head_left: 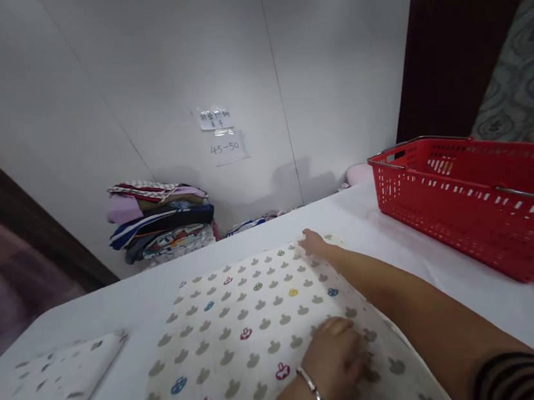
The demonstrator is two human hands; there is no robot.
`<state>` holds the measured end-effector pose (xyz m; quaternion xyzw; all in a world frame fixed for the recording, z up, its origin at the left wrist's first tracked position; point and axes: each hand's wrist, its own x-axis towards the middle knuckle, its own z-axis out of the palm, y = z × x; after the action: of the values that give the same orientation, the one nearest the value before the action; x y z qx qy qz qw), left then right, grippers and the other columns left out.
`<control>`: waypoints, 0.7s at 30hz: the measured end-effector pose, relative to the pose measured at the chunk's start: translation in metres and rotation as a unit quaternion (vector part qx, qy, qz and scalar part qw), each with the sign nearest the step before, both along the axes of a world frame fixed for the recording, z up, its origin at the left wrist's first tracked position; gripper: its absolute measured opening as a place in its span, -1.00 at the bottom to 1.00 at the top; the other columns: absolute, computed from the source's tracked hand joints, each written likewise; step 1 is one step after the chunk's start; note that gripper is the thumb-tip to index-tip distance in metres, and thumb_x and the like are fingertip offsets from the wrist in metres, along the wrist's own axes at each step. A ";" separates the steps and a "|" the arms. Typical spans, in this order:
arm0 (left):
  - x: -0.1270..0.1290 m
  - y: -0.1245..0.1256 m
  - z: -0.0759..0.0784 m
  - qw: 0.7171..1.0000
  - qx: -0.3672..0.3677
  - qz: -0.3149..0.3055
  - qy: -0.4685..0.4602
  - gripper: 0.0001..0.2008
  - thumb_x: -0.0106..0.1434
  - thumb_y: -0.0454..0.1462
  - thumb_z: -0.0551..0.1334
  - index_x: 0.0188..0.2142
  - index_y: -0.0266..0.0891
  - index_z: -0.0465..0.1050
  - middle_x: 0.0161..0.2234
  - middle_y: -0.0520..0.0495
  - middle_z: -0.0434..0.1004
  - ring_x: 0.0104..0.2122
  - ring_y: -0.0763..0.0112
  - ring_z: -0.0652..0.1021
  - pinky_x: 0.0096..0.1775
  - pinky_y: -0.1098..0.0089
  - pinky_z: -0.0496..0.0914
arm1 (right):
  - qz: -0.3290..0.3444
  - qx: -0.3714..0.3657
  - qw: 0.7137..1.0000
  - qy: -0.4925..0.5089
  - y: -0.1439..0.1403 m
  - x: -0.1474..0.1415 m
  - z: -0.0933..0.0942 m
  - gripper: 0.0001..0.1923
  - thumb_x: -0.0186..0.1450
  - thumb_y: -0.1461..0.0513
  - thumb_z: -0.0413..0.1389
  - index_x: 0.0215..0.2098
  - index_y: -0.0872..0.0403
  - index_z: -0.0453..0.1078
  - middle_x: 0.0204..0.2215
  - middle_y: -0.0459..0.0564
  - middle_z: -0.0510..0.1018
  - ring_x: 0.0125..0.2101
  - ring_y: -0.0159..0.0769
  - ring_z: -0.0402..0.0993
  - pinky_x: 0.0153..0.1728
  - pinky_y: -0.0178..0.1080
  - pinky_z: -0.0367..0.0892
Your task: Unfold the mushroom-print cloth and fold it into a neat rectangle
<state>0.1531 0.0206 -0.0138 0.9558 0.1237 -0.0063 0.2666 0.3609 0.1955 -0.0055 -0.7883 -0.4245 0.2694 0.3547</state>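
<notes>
One patterned cloth [244, 332] under two hands: left hand [333, 364] flat, fingers together; right hand [314, 243] flat at far corner; one red basket [482, 206] nearby.

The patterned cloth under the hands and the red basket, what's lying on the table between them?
Nothing separate: in the head view only the bare white table shows between the patterned cloth and the red basket, crossed by the person's right forearm.

Cloth [244, 332]: white ground, grey rabbit-like motifs in rows, scattered ones in red, blue, yellow and green. Folded cloth [51, 388]: white with sparse grey marks. Basket [481, 199]: red. Tabletop [396, 223]: white. Stacked textiles [163, 222]: pink, navy, mixed prints. Bracelet [312, 389]: silver.
</notes>
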 end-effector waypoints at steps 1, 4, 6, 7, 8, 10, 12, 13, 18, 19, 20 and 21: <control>-0.003 0.004 0.003 1.000 0.006 0.004 0.003 -0.62 0.24 -0.09 0.09 0.04 -0.05 0.27 0.13 -0.05 0.26 0.15 0.19 0.21 0.15 0.03 0.06 | -0.005 0.015 1.000 -0.005 0.000 0.003 0.000 -0.59 0.27 0.25 0.05 0.09 0.10 0.19 -0.04 0.11 0.38 -0.15 -0.22 0.40 -0.21 -0.20 0.36; -0.004 0.004 0.005 1.000 0.018 0.013 0.001 -0.51 0.18 -0.01 0.12 0.08 -0.06 0.22 0.21 -0.08 0.12 0.21 0.11 0.09 0.17 -0.05 -0.04 | -0.026 0.062 0.998 -0.017 -0.003 0.023 0.005 -0.54 0.27 0.28 -0.02 0.15 0.04 0.12 0.03 0.09 0.35 -0.10 -0.22 0.38 -0.21 -0.28 0.35; -0.001 -0.004 0.001 1.000 0.018 0.002 -0.007 -0.46 0.15 0.03 0.13 0.09 -0.03 0.19 0.24 -0.07 0.05 0.22 0.10 0.05 0.18 -0.07 -0.08 | -0.041 0.076 0.996 -0.020 -0.010 0.041 0.007 -0.52 0.26 0.28 -0.04 0.15 0.04 0.10 0.03 0.08 0.36 -0.12 -0.23 0.40 -0.22 -0.27 0.35; 0.001 -0.008 -0.003 1.000 0.017 -0.008 -0.012 -0.44 0.14 0.06 0.13 0.10 -0.02 0.17 0.25 -0.05 0.02 0.23 0.10 0.03 0.18 -0.09 -0.11 | -0.048 0.075 0.996 -0.020 -0.014 0.050 0.007 -0.52 0.25 0.28 -0.02 0.14 0.06 0.12 0.01 0.09 0.37 -0.13 -0.22 0.40 -0.22 -0.26 0.35; 0.002 -0.012 -0.006 1.000 0.017 -0.017 -0.015 -0.41 0.13 0.08 0.13 0.12 0.00 0.15 0.26 -0.05 -0.01 0.23 0.09 0.02 0.18 -0.11 -0.14 | -0.054 0.070 0.996 -0.019 -0.019 0.058 0.005 -0.52 0.22 0.29 0.00 0.13 0.08 0.14 0.00 0.11 0.38 -0.12 -0.20 0.40 -0.20 -0.25 0.34; 0.005 -0.016 -0.012 0.999 0.018 -0.029 -0.018 -0.38 0.13 0.11 0.11 0.14 0.01 0.11 0.27 -0.05 -0.05 0.24 0.07 -0.01 0.17 -0.14 -0.18 | -0.062 0.061 0.996 -0.017 -0.029 0.070 0.000 -0.51 0.16 0.31 0.07 0.08 0.12 0.20 -0.01 0.14 0.39 -0.07 -0.16 0.36 -0.13 -0.23 0.30; 0.006 -0.019 -0.015 0.999 0.019 -0.030 -0.024 -0.38 0.13 0.10 0.12 0.14 0.02 0.09 0.27 -0.06 -0.07 0.24 0.05 -0.01 0.17 -0.15 -0.19 | -0.067 0.057 0.996 -0.009 -0.036 0.076 -0.004 -0.49 0.12 0.31 0.11 0.06 0.14 0.23 -0.02 0.14 0.40 -0.04 -0.14 0.34 -0.07 -0.22 0.26; 0.007 -0.021 -0.016 0.999 0.018 -0.028 -0.030 -0.38 0.12 0.10 0.13 0.14 0.02 0.10 0.27 -0.06 -0.06 0.23 0.05 0.01 0.17 -0.13 -0.18 | -0.068 0.056 0.996 0.000 -0.039 0.077 -0.006 -0.48 0.12 0.29 0.13 0.06 0.14 0.23 -0.03 0.14 0.40 -0.04 -0.14 0.34 -0.07 -0.22 0.26; 0.021 -0.042 -0.005 0.999 0.018 0.002 -0.027 -0.55 0.10 0.04 0.17 -0.07 -0.08 0.32 -0.02 -0.06 0.36 -0.01 0.15 0.34 0.02 0.12 0.22 | -0.072 0.042 0.994 0.066 -0.047 0.076 -0.003 -0.43 0.17 0.18 0.10 0.13 0.13 0.16 -0.02 0.18 0.39 -0.12 -0.17 0.40 -0.25 -0.25 0.35; 0.026 -0.046 0.000 0.999 0.022 0.017 -0.018 -0.62 0.12 0.02 0.16 -0.13 -0.10 0.36 -0.09 -0.06 0.40 -0.08 0.18 0.37 -0.04 0.17 0.27 | -0.072 0.034 0.994 0.078 -0.050 0.076 -0.001 -0.43 0.18 0.17 0.09 0.14 0.13 0.15 -0.02 0.19 0.39 -0.14 -0.18 0.41 -0.30 -0.26 0.36; 0.032 -0.047 0.005 0.999 0.029 0.038 -0.007 -0.67 0.15 -0.01 0.13 -0.18 -0.13 0.38 -0.14 -0.07 0.40 -0.13 0.20 0.40 -0.10 0.20 0.30 | -0.072 0.025 0.993 0.089 -0.054 0.076 0.001 -0.43 0.19 0.17 0.08 0.15 0.12 0.14 -0.03 0.20 0.39 -0.17 -0.19 0.42 -0.34 -0.28 0.36; 0.039 -0.046 0.010 0.997 0.037 0.064 0.002 -0.70 0.18 -0.04 0.09 -0.21 -0.15 0.38 -0.15 -0.09 0.40 -0.17 0.22 0.42 -0.14 0.22 0.32 | -0.071 0.014 0.992 0.099 -0.058 0.076 0.004 -0.43 0.20 0.17 0.07 0.16 0.12 0.13 -0.04 0.21 0.41 -0.20 -0.20 0.44 -0.37 -0.29 0.36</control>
<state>0.1924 -0.0252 -0.0036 0.9551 0.1853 0.0135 0.2308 0.4365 0.1379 -0.0018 -0.7808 -0.3336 0.3140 0.4248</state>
